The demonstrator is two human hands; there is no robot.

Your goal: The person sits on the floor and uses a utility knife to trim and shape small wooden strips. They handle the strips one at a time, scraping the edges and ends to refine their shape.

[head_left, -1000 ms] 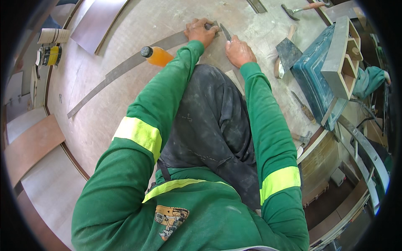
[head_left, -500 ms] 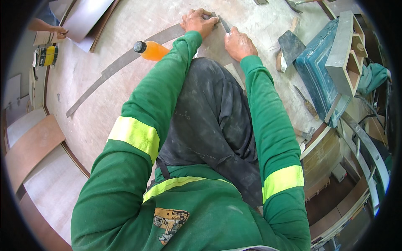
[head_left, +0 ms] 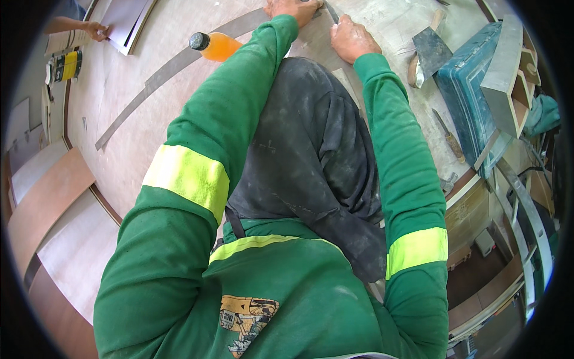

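At the top edge, partly cut off by it, my left hand (head_left: 294,8) bends its fingers at the far end of a long, thin grey strip (head_left: 173,64). The strip runs down and left across the pale work surface. My right hand (head_left: 356,40), just to the right, is closed around a knife (head_left: 331,12) with its blade pointing up toward the left fingertips. The knife's handle is hidden inside my fist. Beside my left forearm lies a bottle of orange liquid (head_left: 220,48) with a black cap, partly covered by the sleeve.
To the right are a dark scraper blade (head_left: 431,52), a teal case (head_left: 463,90), a wooden caddy (head_left: 504,78) and a wooden-handled pointed tool (head_left: 452,141). At upper left another person's hand (head_left: 95,31) touches a panel (head_left: 127,21). Curved boards (head_left: 51,206) sit at lower left.
The view has shifted, so both hands appear higher and slightly right, the left now cut by the top edge. At upper left, the panel by the other person's hand has shifted.
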